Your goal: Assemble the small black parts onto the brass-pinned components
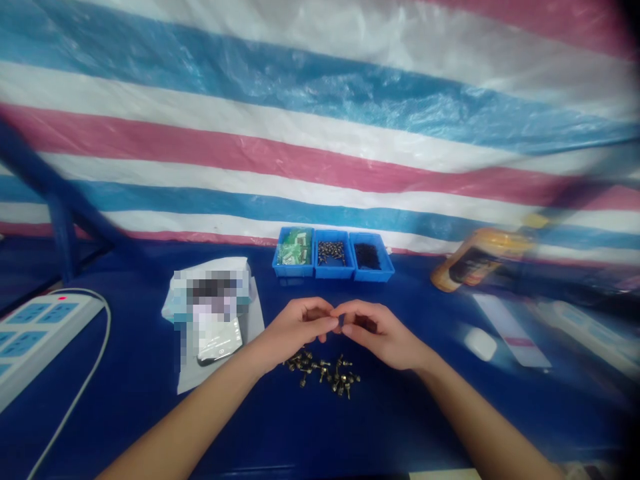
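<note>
My left hand [305,328] and my right hand [380,332] meet fingertip to fingertip over the blue table, thumbs and fingers pinched. Whatever is between them is too small and too covered to make out. Just below lies a loose pile of small brass-coloured metal fittings [343,381], each with a thin stem and a thicker head. Beyond the hands stand three blue bins in a row: the left bin [293,270] has green-and-white pieces, the middle bin [333,272] small metal parts, and the right bin [375,275] fine black pieces.
To the left are a phone [220,343] on white paper [256,313] and a white power strip [53,327] with a cable. On the right lie a tilted amber bottle [475,260], a white rounded case [481,343] and a flat pale box [510,330]. Striped sheeting [320,153] hangs behind.
</note>
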A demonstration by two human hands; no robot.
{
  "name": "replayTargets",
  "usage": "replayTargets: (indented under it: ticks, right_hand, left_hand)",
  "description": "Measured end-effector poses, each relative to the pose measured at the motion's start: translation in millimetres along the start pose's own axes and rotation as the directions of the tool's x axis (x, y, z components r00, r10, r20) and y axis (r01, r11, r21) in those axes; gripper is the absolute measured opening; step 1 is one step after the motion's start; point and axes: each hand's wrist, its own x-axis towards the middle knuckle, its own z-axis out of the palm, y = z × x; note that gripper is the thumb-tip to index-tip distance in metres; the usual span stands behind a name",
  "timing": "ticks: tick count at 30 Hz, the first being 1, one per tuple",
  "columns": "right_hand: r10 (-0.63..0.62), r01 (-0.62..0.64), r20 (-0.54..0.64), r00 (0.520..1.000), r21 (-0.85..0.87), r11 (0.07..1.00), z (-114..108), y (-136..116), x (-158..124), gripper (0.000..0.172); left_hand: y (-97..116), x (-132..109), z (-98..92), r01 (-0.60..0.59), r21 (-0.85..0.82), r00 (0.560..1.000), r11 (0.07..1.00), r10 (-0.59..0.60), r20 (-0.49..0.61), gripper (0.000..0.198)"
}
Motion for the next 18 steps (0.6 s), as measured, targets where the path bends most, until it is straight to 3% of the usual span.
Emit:
replayTargets:
  ticks: [2, 8, 11, 14, 18]
  right_hand:
    - [0.029, -0.030, 0.004, 1.000, 0.035, 0.999, -3, -1, 0, 0.030]
    - [0.106, -0.108, -0.089, 0.990, -0.021, 0.994, -12, 1, 5, 0.023]
    - [0.230, -0.217, -0.102, 0.968, 0.127, 0.968, -13, 9, 9, 0.021]
    - [0.276, -0.234, -0.124, 0.953, 0.274, 0.933, -14, 14, 11, 0.018]
    - [0.259, -0.203, -0.198, 0.945, 0.264, 0.943, -14, 13, 11, 0.020]
  left_hand:
    - [-2, 1, -2.1, -0.001, -0.040, 0.999, 0.999, -0.001, -0.033, 0.020]
    - [-1, 4, -6.8, -0.010, -0.155, 0.994, 0.988, -0.007, -0.113, 0.022]
    - [1, 3, -6.7, -0.008, -0.166, 0.993, 0.986, -0.011, -0.114, 0.021]
    - [2, 2, -6.4, -0.013, -0.159, 0.993, 0.987, -0.006, -0.114, 0.021]
    - [0, 2, -6.7, -0.014, -0.098, 0.991, 0.995, 0.001, -0.133, 0.023]
